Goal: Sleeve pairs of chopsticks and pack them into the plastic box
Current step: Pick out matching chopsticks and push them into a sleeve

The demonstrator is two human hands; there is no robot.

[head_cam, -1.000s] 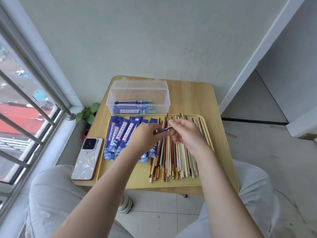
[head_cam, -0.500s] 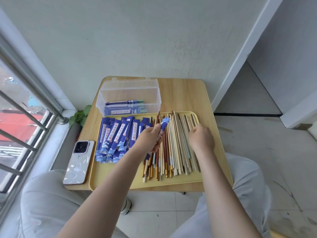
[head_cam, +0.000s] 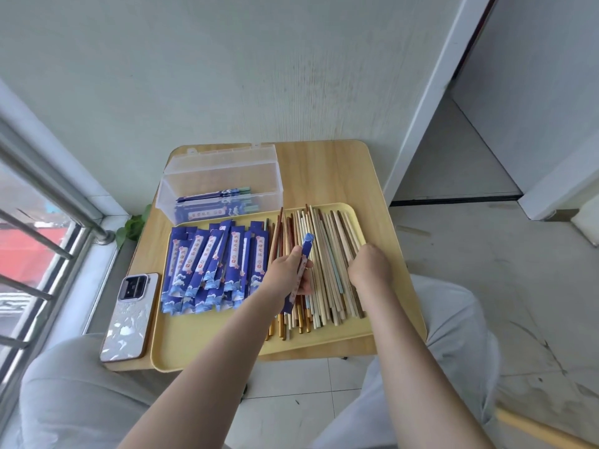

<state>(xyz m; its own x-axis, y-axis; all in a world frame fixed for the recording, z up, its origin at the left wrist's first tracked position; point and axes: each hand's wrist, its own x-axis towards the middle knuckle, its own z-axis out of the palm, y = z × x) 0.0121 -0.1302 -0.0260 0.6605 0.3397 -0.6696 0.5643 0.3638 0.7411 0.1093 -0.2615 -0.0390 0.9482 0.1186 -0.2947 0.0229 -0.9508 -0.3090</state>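
We see a smooth wooden table (head_cam: 334,170) with round corners. On it lies a flat yellow tray (head_cam: 207,338) with a low rim. Past both hands stands a clear plastic box (head_cam: 220,179), a long box shape with its lid up, and a few filled sleeves lie inside it. Left of our left hand (head_cam: 285,273) sits a heap of flat blue paper sleeves (head_cam: 207,264) with wave prints. Further left, off the tray, lies a shiny white phone (head_cam: 129,315). Between our hands and under them lie the chopsticks (head_cam: 327,254), thin long sticks in brown, cream and pale green. Our left hand pinches one blue sleeve (head_cam: 306,251), tilted up over the sticks. Our right hand (head_cam: 371,265) curls down onto the sticks, but we cannot tell if it holds any.
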